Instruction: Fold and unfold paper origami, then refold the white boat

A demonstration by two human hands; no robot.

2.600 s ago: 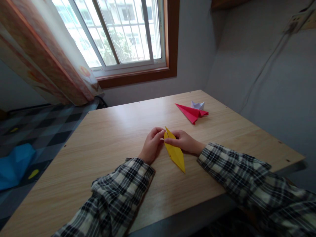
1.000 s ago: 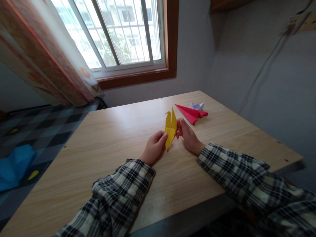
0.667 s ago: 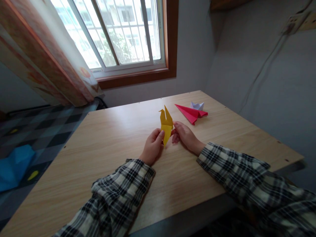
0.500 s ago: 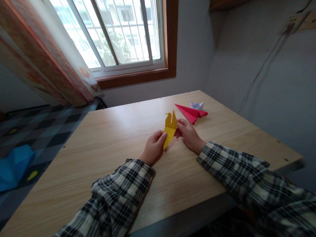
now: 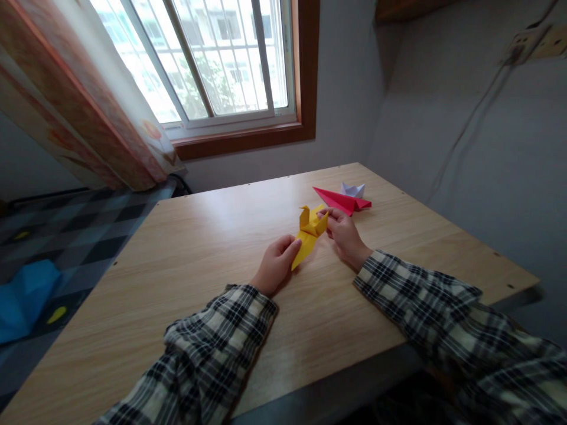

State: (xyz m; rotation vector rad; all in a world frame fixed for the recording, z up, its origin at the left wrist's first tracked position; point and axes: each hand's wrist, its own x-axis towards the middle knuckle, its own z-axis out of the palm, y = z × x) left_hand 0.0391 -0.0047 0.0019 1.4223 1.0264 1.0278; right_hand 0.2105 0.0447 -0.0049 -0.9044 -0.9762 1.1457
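A yellow origami crane (image 5: 310, 229) is held between my two hands above the wooden table. My left hand (image 5: 278, 260) pinches its near wing, thumb on top. On the other side, my right hand (image 5: 343, 233) has its fingers closed on the crane's far right part, by the far wing and tail. The crane's bent head points up and left, and its wings are spread apart. Some of the right fingertips are hidden behind the paper.
A red paper plane (image 5: 341, 200) lies beyond my right hand, with a white paper boat (image 5: 353, 189) just behind it. Left of the wooden table (image 5: 177, 248), a blue folded paper (image 5: 29, 301) rests on a checkered cloth. A window is behind the table.
The crane's wings have opened out; the far wing has folded down away from the near one. My right hand has shifted slightly right and up, while my left hand has stayed almost still.
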